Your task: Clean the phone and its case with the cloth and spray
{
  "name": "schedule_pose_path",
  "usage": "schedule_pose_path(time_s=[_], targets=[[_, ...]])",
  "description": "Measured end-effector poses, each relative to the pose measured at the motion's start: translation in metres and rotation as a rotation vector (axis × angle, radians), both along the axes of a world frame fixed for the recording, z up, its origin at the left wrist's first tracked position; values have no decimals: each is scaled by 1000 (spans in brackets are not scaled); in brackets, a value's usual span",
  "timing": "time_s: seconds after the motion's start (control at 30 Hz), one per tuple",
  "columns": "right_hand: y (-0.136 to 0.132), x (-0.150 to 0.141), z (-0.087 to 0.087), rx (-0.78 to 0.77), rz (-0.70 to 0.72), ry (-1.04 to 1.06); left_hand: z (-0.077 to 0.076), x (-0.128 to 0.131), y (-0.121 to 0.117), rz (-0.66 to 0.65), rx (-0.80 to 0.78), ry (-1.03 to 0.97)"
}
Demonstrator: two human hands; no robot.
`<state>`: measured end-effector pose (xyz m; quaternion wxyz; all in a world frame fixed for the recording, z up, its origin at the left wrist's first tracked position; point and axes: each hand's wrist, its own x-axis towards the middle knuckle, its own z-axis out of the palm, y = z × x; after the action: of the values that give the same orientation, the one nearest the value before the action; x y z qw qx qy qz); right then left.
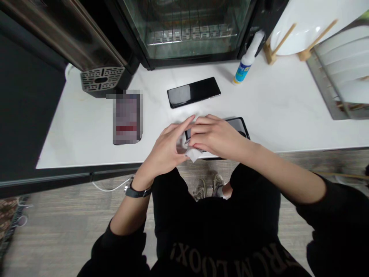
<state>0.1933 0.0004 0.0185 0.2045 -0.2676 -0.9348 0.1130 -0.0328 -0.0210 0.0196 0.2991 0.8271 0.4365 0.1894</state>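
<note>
A dark phone [240,126] lies near the front edge of the white counter [282,111], mostly covered by my hands. My right hand [215,136] lies over it with fingers pressed together on a small white wipe [192,154]. My left hand [168,146] meets it from the left, its fingers stretched along the phone's left end and touching the wipe. A watch sits on my left wrist. A second dark phone [193,92] lies flat farther back, screen up.
A white spray bottle [247,61] stands at the back right. Behind are a glass-door cabinet [187,27] and a dark machine with a drip grate [101,79]. A plate rack [341,77] stands right. A blurred object [127,117] lies left.
</note>
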Motion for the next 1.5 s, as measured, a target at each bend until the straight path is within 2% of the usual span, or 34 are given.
schedule_pose_path(time_s=[0.13, 0.37, 0.5, 0.6, 0.73, 0.83, 0.9, 0.97, 1.1, 1.23, 1.4, 1.5], targets=[[13, 20, 3, 53, -139, -49, 3, 1, 0, -19, -11, 25], [10, 91, 16, 43, -193, -147, 7, 3, -1, -44, -8, 25], [4, 109, 14, 30, -237, -114, 7, 3, -1, -44, -7, 13], [1, 93, 11, 22, -235, -68, 8, 3, 0, -46, -18, 3], [1, 40, 7, 12, -204, -67, 5, 3, 0, -42, -15, 12], [1, 1, 5, 44, -113, -48, -1, 1, 1, -9, 2, 6], [0, -12, 4, 56, -66, -45, -4, 0, 1, 14, 14, -6], [-3, -13, 4, 37, -22, -38, -4, 1, 1, 13, 24, -10], [-11, 13, 9, -59, 49, -16, 0, 3, -1, -26, 36, -2], [-10, 55, 19, -101, 7, -74, 2, 3, -1, -28, 34, -3], [-12, 106, 27, -53, -138, -159, 3, 3, -1, -32, 18, 10], [-23, 116, 27, 42, -279, -214, 6, 4, -1, -33, 12, 21]])
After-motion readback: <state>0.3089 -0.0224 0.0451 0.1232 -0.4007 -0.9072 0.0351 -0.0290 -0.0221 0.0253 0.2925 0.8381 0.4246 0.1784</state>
